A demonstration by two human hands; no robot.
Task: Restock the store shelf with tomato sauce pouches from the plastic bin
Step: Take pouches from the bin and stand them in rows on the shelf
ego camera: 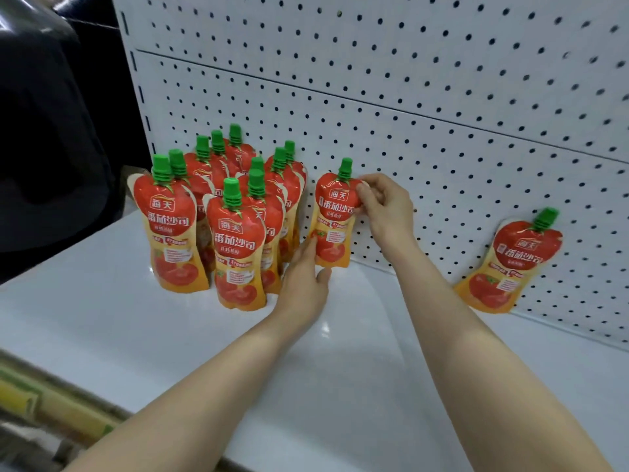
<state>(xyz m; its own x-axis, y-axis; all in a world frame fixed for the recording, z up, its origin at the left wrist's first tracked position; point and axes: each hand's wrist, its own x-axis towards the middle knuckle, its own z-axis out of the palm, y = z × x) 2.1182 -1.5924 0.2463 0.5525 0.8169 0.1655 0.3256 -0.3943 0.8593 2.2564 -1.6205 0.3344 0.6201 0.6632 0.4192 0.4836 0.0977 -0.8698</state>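
A red and orange tomato sauce pouch (332, 216) with a green cap stands upright on the white shelf (102, 301), close to the pegboard back. My right hand (384, 209) pinches its upper right edge. My left hand (306, 281) touches its lower left side with straight fingers. To the left stands a cluster of several identical pouches (224, 212), upright in rows. Another pouch (510, 264) leans against the pegboard at the far right. The plastic bin is out of view.
The white pegboard wall (442, 114) backs the shelf. A large dark rounded object (44, 131) sits beyond the shelf's left end. A yellow price rail (51, 403) runs along the shelf's front edge at lower left.
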